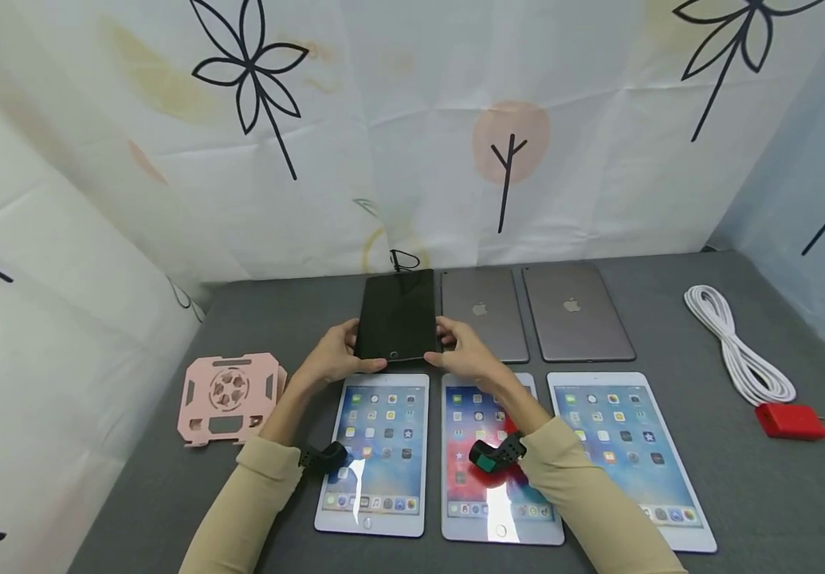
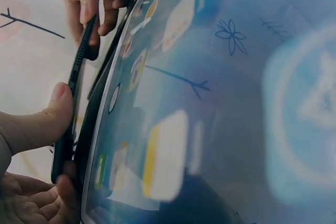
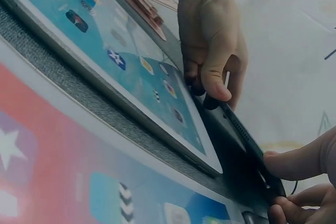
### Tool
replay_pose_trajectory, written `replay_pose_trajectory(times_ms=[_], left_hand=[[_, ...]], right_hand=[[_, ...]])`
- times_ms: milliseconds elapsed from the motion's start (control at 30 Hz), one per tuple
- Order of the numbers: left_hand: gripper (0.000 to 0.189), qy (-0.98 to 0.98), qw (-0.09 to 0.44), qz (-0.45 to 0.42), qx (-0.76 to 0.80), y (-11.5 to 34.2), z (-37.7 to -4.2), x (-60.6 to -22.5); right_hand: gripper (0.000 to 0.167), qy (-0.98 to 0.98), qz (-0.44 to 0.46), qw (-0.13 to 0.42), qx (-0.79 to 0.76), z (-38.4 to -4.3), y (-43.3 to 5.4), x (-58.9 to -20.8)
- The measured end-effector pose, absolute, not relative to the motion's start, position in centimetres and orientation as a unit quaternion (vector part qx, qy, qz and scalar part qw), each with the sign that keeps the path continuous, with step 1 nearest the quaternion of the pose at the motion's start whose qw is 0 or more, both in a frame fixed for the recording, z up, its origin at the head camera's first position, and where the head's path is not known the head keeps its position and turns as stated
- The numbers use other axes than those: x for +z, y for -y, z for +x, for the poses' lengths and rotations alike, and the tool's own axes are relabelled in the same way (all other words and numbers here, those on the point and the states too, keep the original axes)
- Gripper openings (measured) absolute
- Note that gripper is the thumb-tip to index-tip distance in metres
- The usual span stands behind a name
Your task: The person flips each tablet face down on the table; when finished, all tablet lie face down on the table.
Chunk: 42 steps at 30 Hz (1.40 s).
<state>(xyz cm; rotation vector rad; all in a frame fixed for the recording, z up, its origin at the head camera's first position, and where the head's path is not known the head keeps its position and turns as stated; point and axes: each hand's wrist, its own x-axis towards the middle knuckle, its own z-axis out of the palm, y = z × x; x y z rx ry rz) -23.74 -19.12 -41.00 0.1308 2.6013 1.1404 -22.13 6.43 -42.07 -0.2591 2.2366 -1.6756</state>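
Note:
A tablet with a dark screen and black bezel point(image 1: 398, 311) faces up at the back middle, its home button toward me. My left hand point(image 1: 335, 352) grips its left near corner, thumb on the front and fingers beneath. At the opposite near corner, my right hand point(image 1: 464, 351) pinches the edge the same way. In the left wrist view the tablet point(image 2: 79, 72) is seen edge-on, tilted, its near edge raised. The right wrist view shows the tablet's edge point(image 3: 247, 137) running between both thumbs.
Two grey tablets, one point(image 1: 480, 319) and another point(image 1: 577, 315), lie face down to the right. In front lie three lit white tablets: left point(image 1: 376, 446), middle point(image 1: 465, 478), right point(image 1: 620, 430). A pink stand point(image 1: 225, 396), white coiled cable point(image 1: 735, 343) and red charger point(image 1: 791, 421) flank them.

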Motion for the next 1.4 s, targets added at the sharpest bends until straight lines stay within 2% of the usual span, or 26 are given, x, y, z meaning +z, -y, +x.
replay_pose_trajectory(times_ms=[300, 667, 967, 1200, 1400], left_hand=[[0.101, -0.904, 0.145, 0.065, 0.397, 17.2, -23.9, -40.9], [0.101, -0.891, 0.169, 0.074, 0.414, 14.3, -24.6, -41.0], [0.100, -0.866, 0.194, 0.092, 0.451, 12.5, -25.0, -41.3], [0.095, -0.834, 0.241, 0.123, 0.481, 12.0, -25.3, -41.9], [0.096, -0.847, 0.233, 0.142, 0.455, 12.3, -25.4, -42.1]], right_hand=[[0.066, -0.792, -0.087, 0.135, -0.589, -21.8, -7.8, -40.9], [0.078, -0.809, -0.077, 0.142, -0.565, -20.8, -10.9, -38.7], [0.077, -0.811, -0.077, 0.116, -0.568, -20.5, -12.3, -37.3], [0.079, -0.799, -0.071, 0.121, -0.585, -20.2, -12.3, -36.2], [0.077, -0.800, -0.066, 0.120, -0.584, -20.2, -12.1, -35.9]])
